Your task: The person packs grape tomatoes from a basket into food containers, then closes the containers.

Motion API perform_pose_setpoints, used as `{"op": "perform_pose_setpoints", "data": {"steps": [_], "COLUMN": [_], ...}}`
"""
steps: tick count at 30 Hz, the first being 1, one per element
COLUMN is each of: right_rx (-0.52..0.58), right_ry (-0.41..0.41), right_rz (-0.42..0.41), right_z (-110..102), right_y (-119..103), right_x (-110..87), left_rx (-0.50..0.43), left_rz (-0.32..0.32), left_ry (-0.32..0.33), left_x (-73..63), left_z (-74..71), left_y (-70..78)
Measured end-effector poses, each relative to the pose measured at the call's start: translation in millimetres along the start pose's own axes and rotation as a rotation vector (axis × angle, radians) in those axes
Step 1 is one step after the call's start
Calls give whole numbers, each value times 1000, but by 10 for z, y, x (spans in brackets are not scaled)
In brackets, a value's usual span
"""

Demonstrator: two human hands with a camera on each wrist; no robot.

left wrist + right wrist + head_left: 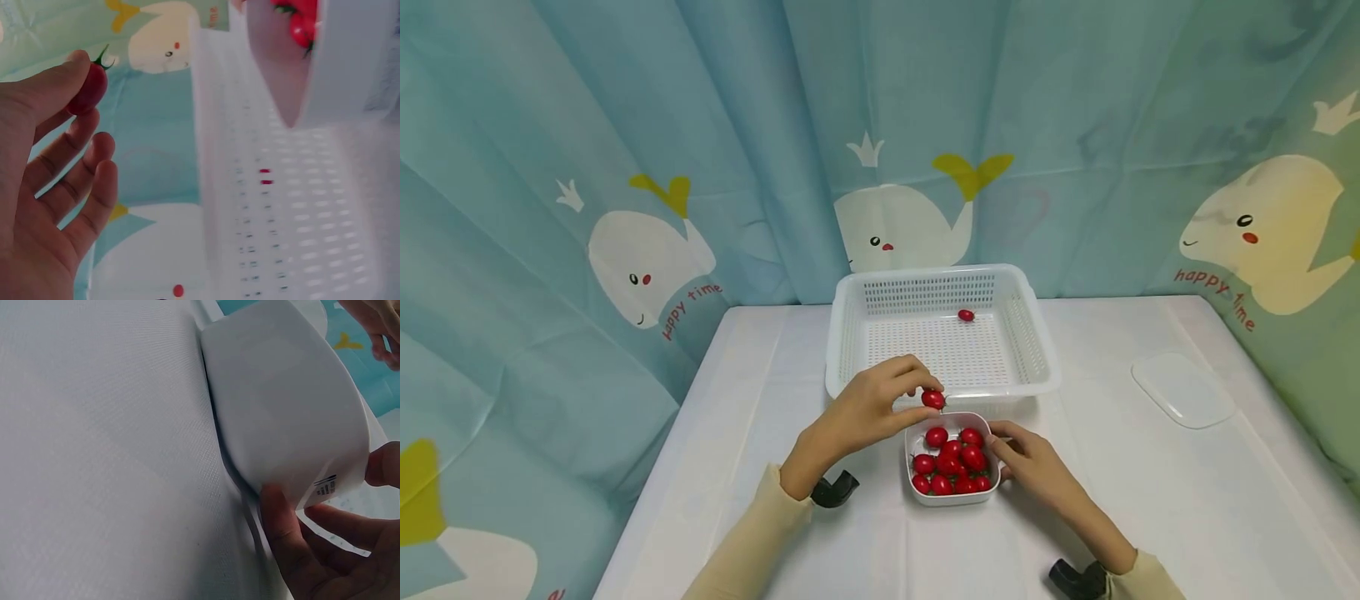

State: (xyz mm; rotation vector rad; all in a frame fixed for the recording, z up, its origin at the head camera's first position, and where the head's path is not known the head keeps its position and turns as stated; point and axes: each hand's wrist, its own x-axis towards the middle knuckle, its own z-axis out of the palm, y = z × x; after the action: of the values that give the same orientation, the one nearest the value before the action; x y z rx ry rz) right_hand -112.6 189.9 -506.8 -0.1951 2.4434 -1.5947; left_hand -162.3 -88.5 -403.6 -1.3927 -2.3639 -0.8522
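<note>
In the head view my left hand (872, 402) pinches a red cherry tomato (933, 399) between thumb and fingers, above the far rim of a small white container (952, 501). The left wrist view shows a green stem on that tomato (89, 91); the other fingers are loosely bent. Several red cherry tomatoes (951, 462) lie in the container. My right hand (1036, 468) grips the container's right side, thumb at the rim. In the right wrist view its fingers touch the outer wall (281, 406), near a small printed label (325, 485).
A white perforated basket (1043, 358) stands behind the container, with one cherry tomato (966, 315) inside. A clear lid (1183, 390) lies on the white table (1105, 450) to the right. A blue whale-print curtain (760, 167) hangs behind the table.
</note>
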Motion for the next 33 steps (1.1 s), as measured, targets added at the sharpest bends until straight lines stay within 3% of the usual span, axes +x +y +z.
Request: {"op": "perform_pose_setpoints", "data": {"steps": [4, 10, 16, 24, 33], "right_rx": [3, 34, 19, 20, 11], "right_ry": [-17, -64, -56, -40, -27], "right_rz": [6, -14, 2, 6, -1], "right_z": [-19, -60, -64, -39, -19], "right_y": [-1, -2, 11, 18, 37], "right_x": [1, -3, -22, -18, 2], "left_rx": [8, -20, 52, 167, 338], "left_rz": [37, 44, 54, -55, -84], "left_ry": [2, 21, 10, -84, -131], "left_x": [-109, -246, -320, -401, -413], "left_z": [103, 277, 392, 477, 537], "left_y": [27, 19, -17, -65, -30]}}
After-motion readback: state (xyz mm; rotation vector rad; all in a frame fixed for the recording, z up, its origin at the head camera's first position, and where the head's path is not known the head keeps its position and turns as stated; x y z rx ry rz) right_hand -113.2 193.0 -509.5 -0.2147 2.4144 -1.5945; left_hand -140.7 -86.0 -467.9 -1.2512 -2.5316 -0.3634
